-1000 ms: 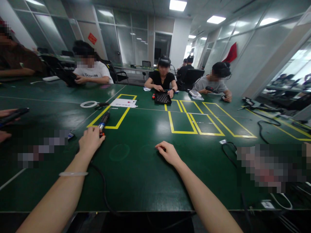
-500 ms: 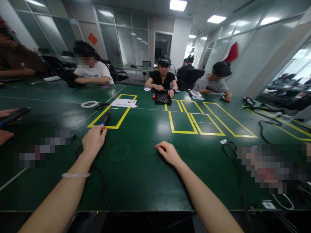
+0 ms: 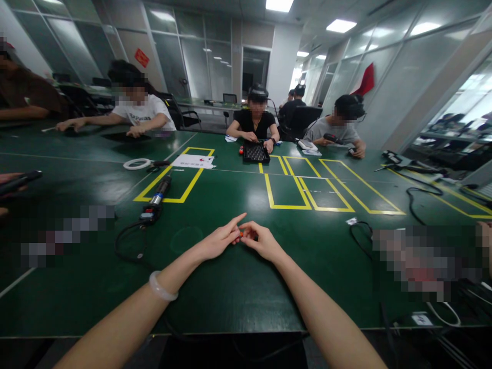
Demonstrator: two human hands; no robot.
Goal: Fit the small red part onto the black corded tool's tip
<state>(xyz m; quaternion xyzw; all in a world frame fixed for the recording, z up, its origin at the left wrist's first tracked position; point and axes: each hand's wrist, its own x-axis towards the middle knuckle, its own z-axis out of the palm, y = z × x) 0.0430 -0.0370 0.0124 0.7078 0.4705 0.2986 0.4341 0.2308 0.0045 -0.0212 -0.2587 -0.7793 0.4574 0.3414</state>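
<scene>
Both my hands meet at the middle of the green table. My left hand has its forefinger stretched out and the other fingers pinched toward my right hand. Between the fingertips shows a tiny red piece; which hand grips it I cannot tell exactly. My right hand's fingers are curled and closed. To the left lies a corded electric screwdriver with a blue band, pointing away from me, its black cable looping toward my side. Neither hand touches it.
Yellow taped rectangles mark the table. A white tape ring, a paper sheet and a black tray lie farther off. Several people sit around the far side. Another person's hand with a dark tool is at left. Cables lie at right.
My left hand left the screwdriver's near end and swung right to meet my right hand; a small red piece now shows between the fingertips. The screwdriver lies alone on the table.
</scene>
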